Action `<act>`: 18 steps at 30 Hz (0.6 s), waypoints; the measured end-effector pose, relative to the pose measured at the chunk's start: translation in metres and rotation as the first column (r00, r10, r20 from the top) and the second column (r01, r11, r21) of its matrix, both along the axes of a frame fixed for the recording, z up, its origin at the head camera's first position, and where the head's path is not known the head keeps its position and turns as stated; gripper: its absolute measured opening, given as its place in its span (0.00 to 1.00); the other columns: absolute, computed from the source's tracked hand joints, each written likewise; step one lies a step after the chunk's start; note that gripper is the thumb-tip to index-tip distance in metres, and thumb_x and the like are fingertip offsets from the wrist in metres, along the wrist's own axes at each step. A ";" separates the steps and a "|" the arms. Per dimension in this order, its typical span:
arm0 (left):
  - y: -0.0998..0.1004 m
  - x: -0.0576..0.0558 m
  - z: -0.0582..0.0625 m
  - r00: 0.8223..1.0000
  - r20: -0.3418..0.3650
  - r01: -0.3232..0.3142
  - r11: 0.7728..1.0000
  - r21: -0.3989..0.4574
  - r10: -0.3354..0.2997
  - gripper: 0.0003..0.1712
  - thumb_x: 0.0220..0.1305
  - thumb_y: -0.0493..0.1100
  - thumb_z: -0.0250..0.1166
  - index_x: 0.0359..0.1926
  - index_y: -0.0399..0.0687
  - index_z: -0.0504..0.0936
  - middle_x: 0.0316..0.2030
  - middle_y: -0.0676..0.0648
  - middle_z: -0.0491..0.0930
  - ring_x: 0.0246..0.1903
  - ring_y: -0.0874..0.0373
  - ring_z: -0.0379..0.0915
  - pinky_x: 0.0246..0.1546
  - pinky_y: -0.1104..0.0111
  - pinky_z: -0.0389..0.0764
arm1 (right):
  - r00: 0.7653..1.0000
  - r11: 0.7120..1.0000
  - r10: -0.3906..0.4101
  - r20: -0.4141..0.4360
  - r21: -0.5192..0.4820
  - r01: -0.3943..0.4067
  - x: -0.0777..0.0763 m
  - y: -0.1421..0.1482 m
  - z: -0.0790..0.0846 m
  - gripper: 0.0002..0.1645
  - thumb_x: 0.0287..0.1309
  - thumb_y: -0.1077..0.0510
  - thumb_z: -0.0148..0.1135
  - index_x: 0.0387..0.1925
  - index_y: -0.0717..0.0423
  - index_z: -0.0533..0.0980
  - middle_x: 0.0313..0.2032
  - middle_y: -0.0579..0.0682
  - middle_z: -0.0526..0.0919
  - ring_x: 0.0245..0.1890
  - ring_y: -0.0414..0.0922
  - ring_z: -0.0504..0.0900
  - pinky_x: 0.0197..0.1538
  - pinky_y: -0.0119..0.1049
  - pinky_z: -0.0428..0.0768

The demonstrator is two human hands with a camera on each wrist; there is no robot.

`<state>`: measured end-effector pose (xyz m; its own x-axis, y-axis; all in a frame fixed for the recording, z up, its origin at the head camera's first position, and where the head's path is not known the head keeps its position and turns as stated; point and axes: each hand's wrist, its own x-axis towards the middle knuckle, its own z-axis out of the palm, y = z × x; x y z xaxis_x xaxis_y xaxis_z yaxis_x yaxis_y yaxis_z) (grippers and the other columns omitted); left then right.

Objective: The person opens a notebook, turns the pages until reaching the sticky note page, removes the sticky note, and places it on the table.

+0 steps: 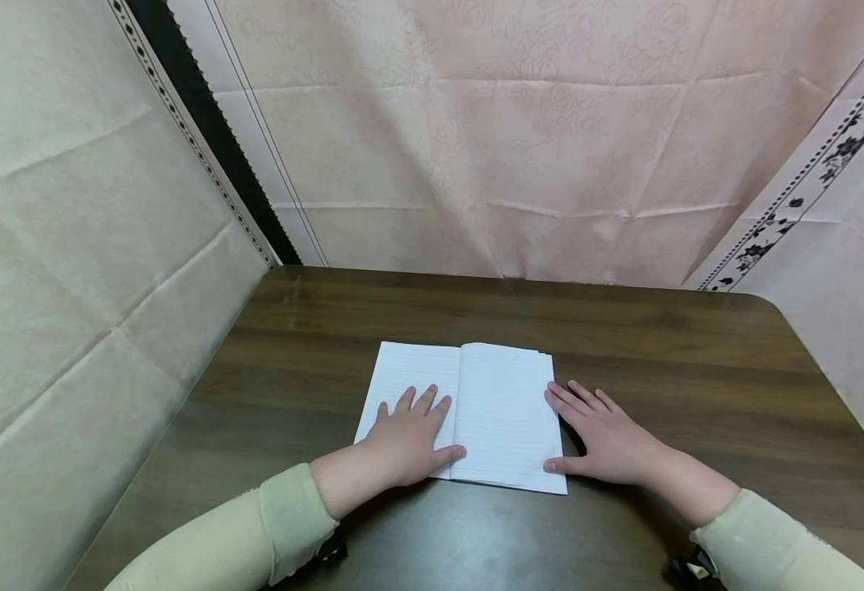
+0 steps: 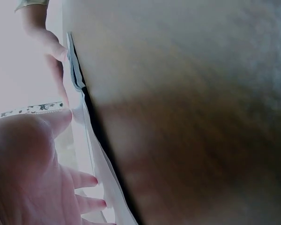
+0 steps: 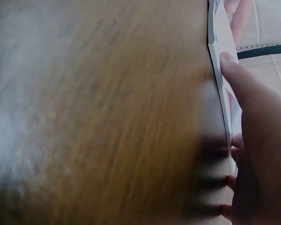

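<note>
An open notebook (image 1: 507,410) with white ruled pages lies flat on the brown wooden table (image 1: 269,386). Spread across its left page is my left hand (image 1: 408,442), fingers straight, with the thumb reaching over the centre fold. My right hand (image 1: 609,439) rests at the right edge, its thumb and index fingertips on the page margin and its other fingers extended beyond the edge. In the left wrist view, the left palm (image 2: 28,173) shows above the page. The right wrist view has the right thumb (image 3: 243,82) along the notebook's edge (image 3: 218,70).
Pale patterned cloth (image 1: 535,164) hangs behind the table, and more cloth (image 1: 70,246) covers the left side. A floral-bordered cloth (image 1: 831,238) hangs at the right. A dark strip (image 1: 213,131) shows between the left and back cloths. Both forearms wear light sleeves (image 1: 218,533).
</note>
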<state>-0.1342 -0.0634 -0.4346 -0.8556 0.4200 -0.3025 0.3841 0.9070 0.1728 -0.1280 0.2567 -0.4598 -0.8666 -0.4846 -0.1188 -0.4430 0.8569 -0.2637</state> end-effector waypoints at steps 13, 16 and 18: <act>0.002 -0.001 -0.002 0.999 -0.031 -0.008 1.000 -0.014 0.007 0.47 0.66 0.75 0.49 0.76 0.53 0.59 0.76 0.45 0.54 0.74 0.40 0.47 0.65 0.37 0.55 | 1.000 1.000 0.004 -0.005 0.008 -0.004 -0.002 0.001 -0.002 0.65 0.50 0.16 0.52 0.77 0.51 0.53 0.77 0.49 0.53 0.76 0.58 0.48 0.71 0.61 0.48; 0.002 -0.001 -0.001 0.998 -0.055 -0.010 1.000 -0.021 0.009 0.46 0.66 0.74 0.49 0.76 0.53 0.61 0.75 0.44 0.56 0.73 0.40 0.49 0.64 0.37 0.56 | 1.000 1.000 0.004 -0.004 0.006 -0.004 -0.002 0.001 -0.002 0.65 0.50 0.16 0.52 0.77 0.52 0.53 0.77 0.49 0.53 0.76 0.58 0.48 0.71 0.62 0.48; 0.003 0.000 -0.001 0.997 -0.073 -0.011 1.000 -0.022 0.009 0.46 0.66 0.74 0.50 0.75 0.52 0.62 0.74 0.44 0.58 0.73 0.40 0.50 0.64 0.37 0.57 | 1.000 1.000 0.004 -0.002 0.005 -0.004 -0.002 0.001 -0.002 0.65 0.50 0.16 0.52 0.77 0.52 0.53 0.77 0.49 0.52 0.76 0.58 0.48 0.71 0.62 0.48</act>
